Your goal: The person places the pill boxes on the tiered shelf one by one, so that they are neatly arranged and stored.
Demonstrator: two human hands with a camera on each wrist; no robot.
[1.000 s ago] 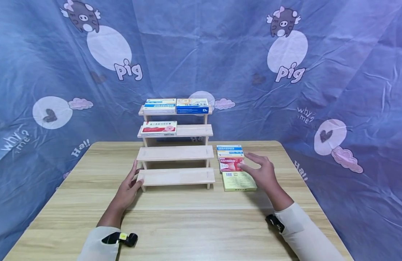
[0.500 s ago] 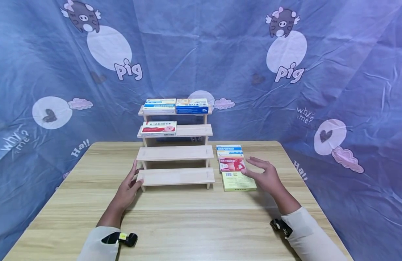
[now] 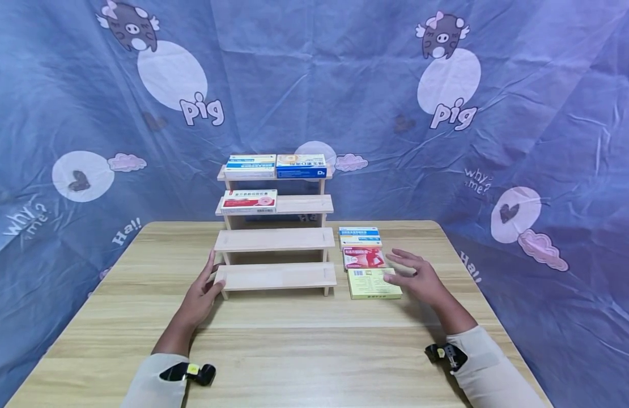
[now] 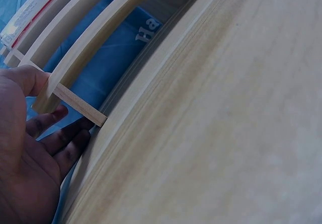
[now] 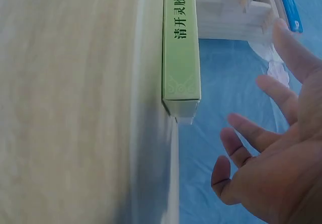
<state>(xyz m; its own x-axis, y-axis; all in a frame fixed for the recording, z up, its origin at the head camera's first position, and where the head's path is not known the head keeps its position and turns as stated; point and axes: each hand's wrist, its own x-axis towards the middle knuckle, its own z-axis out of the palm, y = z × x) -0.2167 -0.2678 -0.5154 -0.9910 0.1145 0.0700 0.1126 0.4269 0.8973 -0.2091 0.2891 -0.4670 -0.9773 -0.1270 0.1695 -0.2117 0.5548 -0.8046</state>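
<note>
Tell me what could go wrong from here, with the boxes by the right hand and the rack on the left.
The right grip is spread beside the green Qingkailing capsule box; the red ibuprofen box lies close behind it, so a clumsy pinch might knock that askew.

The left grip holds the left end of the four-step wooden rack's lowest step; a push could shift the rack and jar the vitamin D box up top.

We saw a stepped shelf (image 3: 275, 276) of pale wood, smooth and matt. The table (image 3: 294, 357) had wood grain and a soft shine. The green box (image 3: 369, 283) and the red box (image 3: 359, 258) looked like smooth card. The blue curtain (image 3: 314, 85) was creased cloth.
</note>
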